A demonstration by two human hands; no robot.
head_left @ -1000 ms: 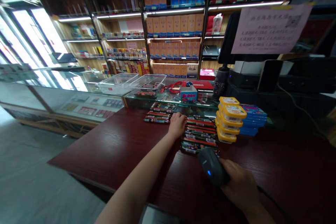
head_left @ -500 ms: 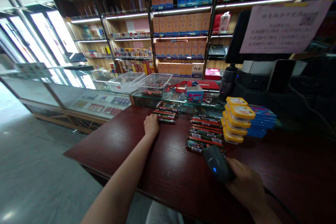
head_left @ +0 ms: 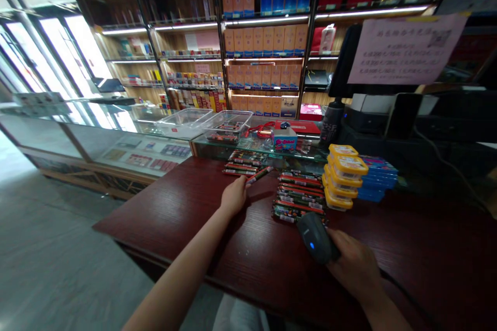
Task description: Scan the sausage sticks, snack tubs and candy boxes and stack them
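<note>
My left hand [head_left: 234, 196] pinches one end of a slim wrapped snack stick [head_left: 259, 175], dark with red, which slants up to the right above the counter. Just beyond it lies a small pile of similar wrapped sticks [head_left: 243, 159]. In my right hand [head_left: 355, 262] is a dark barcode scanner [head_left: 316, 238] with a blue light, its cord trailing to the right. The scanner's head overlaps the near edge of a larger row of snack sticks [head_left: 298, 191], laid side by side between my hands.
Right of the row stand stacked yellow-lidded tubs [head_left: 344, 178] and blue packs [head_left: 376, 178]. Behind, a glass shelf carries clear plastic bins [head_left: 229, 123] and a small blue box [head_left: 284, 139]. A monitor with a pink paper sign [head_left: 406, 51] is at right. The dark wooden counter [head_left: 163, 212] ends at front left.
My left hand has drawn one snack stick from the small pile and moved right and slightly nearer with it. My right hand keeps the scanner at nearly the same place.
</note>
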